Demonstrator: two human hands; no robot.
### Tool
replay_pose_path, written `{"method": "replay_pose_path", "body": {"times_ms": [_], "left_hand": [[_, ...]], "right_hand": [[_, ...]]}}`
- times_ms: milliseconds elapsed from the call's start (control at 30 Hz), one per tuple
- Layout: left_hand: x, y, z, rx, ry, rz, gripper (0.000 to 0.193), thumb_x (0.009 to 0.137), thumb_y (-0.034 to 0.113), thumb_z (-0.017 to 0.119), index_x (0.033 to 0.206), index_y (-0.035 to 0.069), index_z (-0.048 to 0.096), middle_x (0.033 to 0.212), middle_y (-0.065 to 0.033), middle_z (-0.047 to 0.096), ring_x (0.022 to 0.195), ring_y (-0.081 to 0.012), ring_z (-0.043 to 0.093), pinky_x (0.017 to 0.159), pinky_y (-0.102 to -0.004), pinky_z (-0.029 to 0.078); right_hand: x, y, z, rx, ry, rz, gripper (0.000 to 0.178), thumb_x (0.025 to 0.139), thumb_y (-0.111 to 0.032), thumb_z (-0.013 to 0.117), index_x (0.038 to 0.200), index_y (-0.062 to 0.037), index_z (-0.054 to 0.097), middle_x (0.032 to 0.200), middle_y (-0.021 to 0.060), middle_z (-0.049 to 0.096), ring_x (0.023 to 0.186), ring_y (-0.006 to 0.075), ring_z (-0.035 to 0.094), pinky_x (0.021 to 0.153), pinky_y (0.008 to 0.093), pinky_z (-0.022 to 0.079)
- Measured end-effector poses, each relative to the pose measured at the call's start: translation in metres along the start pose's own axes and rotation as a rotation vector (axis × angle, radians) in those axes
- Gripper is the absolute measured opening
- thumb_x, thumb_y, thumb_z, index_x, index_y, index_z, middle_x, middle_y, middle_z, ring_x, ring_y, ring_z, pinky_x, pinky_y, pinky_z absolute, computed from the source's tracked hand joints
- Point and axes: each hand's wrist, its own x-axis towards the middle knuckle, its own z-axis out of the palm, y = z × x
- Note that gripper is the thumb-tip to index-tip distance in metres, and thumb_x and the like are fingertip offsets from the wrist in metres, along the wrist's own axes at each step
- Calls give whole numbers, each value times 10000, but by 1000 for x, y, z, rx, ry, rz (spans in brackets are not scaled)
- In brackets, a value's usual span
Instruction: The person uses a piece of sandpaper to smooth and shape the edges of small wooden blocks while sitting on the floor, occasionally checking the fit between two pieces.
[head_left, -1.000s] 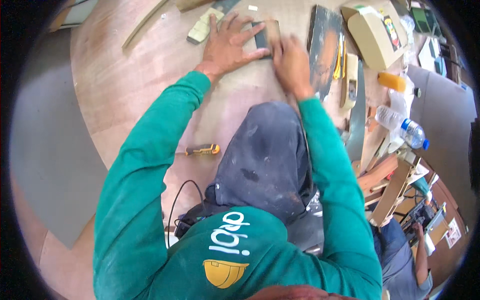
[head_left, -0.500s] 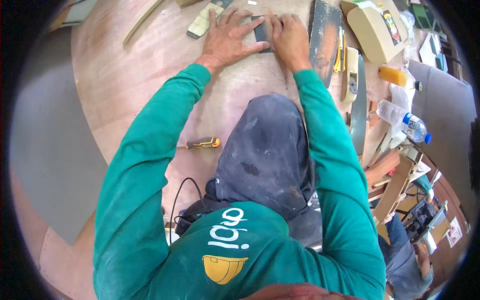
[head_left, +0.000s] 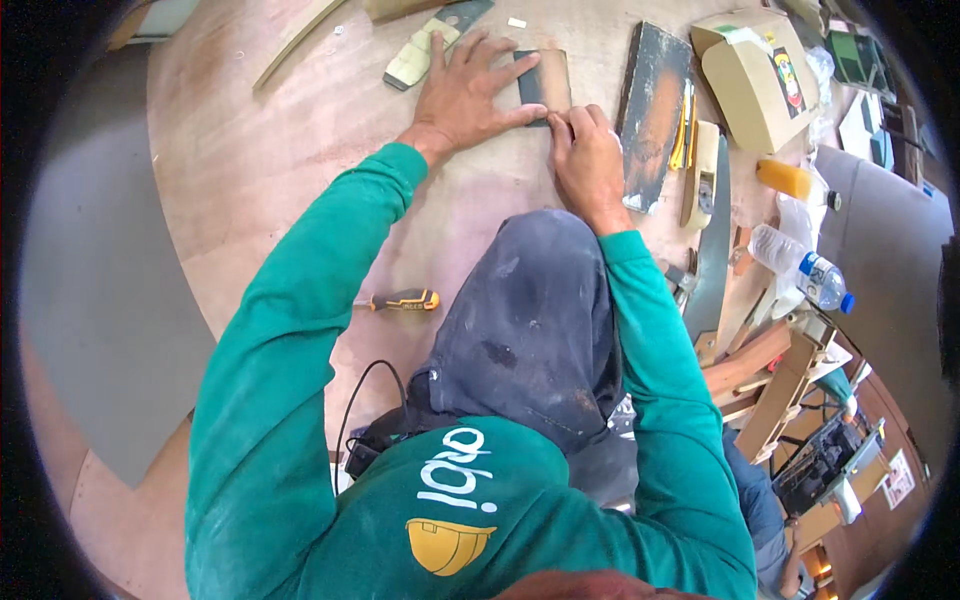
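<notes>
A small flat rectangular piece (head_left: 553,78), dark along its left side and worn brown on the rest, lies on the wooden surface near the top. My left hand (head_left: 468,95) is spread out to its left, with thumb and forefinger reaching its dark side. At the piece's near edge, my right hand (head_left: 590,155) is closed, thumb and fingers pinched together; whatever they grip is hidden. Beyond my left fingers is a pale and dark-ended tool (head_left: 422,60). Right of my right hand lies a longer dark board (head_left: 655,115) with a rusty-brown worn face.
Yellow cutters (head_left: 684,128) and a pale wooden hand plane (head_left: 704,175) lie beside the long board. Farther right are a cardboard box (head_left: 745,75), an orange-filled bottle (head_left: 785,178) and a water bottle (head_left: 815,275). A screwdriver (head_left: 405,300) rests left of my knee (head_left: 525,300). Another person (head_left: 765,510) is at lower right.
My right hand has slid toward me along the small piece, baring its brown face. My left hand stays spread in nearly the same place. The view has shifted slightly.
</notes>
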Motion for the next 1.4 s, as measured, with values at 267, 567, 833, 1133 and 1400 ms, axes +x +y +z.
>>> {"method": "replay_pose_path", "body": {"times_ms": [267, 567, 833, 1133, 1400], "left_hand": [[2, 1, 1, 46, 10, 14, 745, 883, 760, 672, 1502, 348, 642, 1529, -12, 544, 1548, -307, 347, 1250, -762, 114], [7, 2, 6, 62, 2, 41, 782, 874, 810, 641, 1520, 368, 626, 1539, -2, 539, 1552, -311, 352, 1262, -768, 87], [7, 3, -3, 51, -36, 22, 764, 886, 781, 656, 1530, 372, 614, 1542, -4, 536, 1556, -303, 344, 1266, -768, 87], [3, -7, 4, 75, -15, 5, 774, 897, 797, 626, 1541, 370, 600, 1573, -7, 513, 1562, -317, 336, 1261, -775, 67], [3, -5, -2, 47, -79, -5, 769, 899, 795, 625, 1539, 368, 603, 1578, -6, 513, 1555, -317, 351, 1255, -781, 69]], "right_hand": [[38, 9, 3, -81, 40, 0, 242, 1029, -242, 630, 967, -23, 713, 988, 250, 677, 954, 464, 683, 856, 564, 558], [58, 12, 5, -107, 98, -22, 261, 1039, -234, 633, 943, 2, 684, 1018, 254, 676, 931, 479, 674, 812, 566, 546], [45, 12, 5, -67, 100, -64, 232, 1034, -220, 654, 930, -13, 662, 993, 251, 665, 920, 489, 667, 809, 558, 548], [6, 6, -3, -68, 54, -76, 205, 1031, -200, 668, 955, -10, 689, 989, 244, 678, 913, 492, 674, 814, 558, 554], [1, 3, -3, -47, -3, 35, 231, 1028, -220, 631, 979, 0, 681, 1026, 251, 677, 943, 492, 668, 845, 569, 547]]}}
